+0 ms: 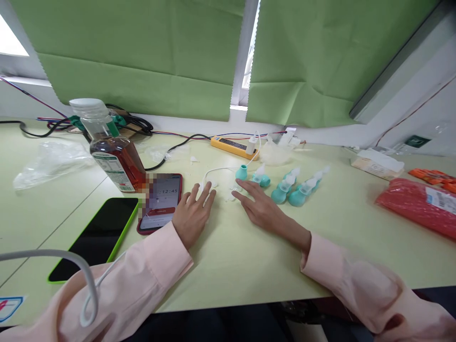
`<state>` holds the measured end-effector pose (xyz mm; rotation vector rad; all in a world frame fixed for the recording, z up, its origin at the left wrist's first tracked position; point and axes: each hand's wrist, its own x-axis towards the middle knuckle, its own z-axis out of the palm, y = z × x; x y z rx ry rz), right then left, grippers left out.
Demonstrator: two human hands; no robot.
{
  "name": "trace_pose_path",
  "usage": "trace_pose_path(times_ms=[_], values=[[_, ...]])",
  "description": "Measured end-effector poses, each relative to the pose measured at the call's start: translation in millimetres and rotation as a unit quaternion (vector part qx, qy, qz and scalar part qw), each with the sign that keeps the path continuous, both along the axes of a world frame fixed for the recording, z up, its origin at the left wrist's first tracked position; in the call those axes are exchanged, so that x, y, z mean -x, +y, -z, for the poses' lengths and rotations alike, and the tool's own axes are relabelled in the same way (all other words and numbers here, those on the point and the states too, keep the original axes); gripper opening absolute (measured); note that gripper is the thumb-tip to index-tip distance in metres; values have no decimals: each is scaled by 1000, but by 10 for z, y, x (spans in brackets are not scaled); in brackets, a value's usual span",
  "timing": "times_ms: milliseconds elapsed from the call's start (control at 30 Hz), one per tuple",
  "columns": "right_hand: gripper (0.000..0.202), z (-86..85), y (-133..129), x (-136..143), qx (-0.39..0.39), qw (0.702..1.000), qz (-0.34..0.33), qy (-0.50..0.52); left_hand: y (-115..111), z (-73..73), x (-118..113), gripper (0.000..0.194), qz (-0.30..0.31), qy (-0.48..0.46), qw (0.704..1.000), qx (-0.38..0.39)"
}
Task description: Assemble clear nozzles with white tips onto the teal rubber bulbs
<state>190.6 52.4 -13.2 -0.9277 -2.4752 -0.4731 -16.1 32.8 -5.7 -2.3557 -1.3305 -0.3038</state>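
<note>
My left hand (192, 216) rests palm down on the table with its fingers spread, holding nothing. Just beyond its fingertips are small whitish pieces (230, 192), too small to name. My right hand (261, 206) is open too, fingers stretched toward those pieces. Its index fingertip is close to a teal rubber bulb (241, 172) standing with its opening up; whether they touch I cannot tell. Behind that hand lies another teal bulb (264, 180) beside a clear tip. To its right, several teal squeeze bulbs (298, 196) with clear nozzles lie in slanting rows.
Left of my left hand lie a phone in a red case (162, 202) and a black-screened phone in a green case (101, 237). A bottle of amber liquid (119, 161) stands behind them. A yellow power strip (231, 146) with a white charger lies behind; a red plastic package (416, 204) is far right.
</note>
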Motion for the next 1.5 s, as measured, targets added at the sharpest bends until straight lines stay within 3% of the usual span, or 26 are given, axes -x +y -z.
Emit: trace_pose_path(times_ms=[233,467,633,733,800,833,933,1000,1067,1133,1233,1367,1433,1500], values=[[37,41,117,153,6,988,88,-128,-40,1,-44,30,27,-34,998,-48],[23,78,123,118,18,989,78,-123,-96,-5,-74,21,11,-55,998,4],[22,37,43,99,50,998,19,-26,-160,-63,-82,25,-26,-30,988,149],[25,3,-100,117,139,985,-24,97,-179,-89,-83,26,-45,-19,981,190],[28,-14,-201,135,250,946,-37,202,-176,-99,-81,27,-53,-25,978,202],[28,-23,-243,142,318,910,-38,262,-172,-104,-78,27,-57,-30,976,209],[25,-53,-318,137,521,740,-44,423,-152,-128,-69,25,-67,-41,968,237],[23,-74,-328,112,614,621,-61,484,-137,-151,-62,26,-62,-41,964,256],[23,-85,-325,86,670,532,-83,511,-120,-174,-55,27,-52,-42,961,269],[29,-82,-323,74,707,472,-98,517,-102,-186,-49,26,-45,-50,959,276],[31,-65,-337,93,743,421,-98,511,-83,-177,-47,22,-46,-73,959,271],[27,-59,-371,144,764,400,-101,497,-108,-145,-62,18,-8,-169,946,275],[27,-63,-389,162,764,405,-107,490,-135,-144,-74,12,24,-269,911,311],[26,-60,-406,176,756,421,-109,490,-158,-158,-86,6,40,-386,843,374]])
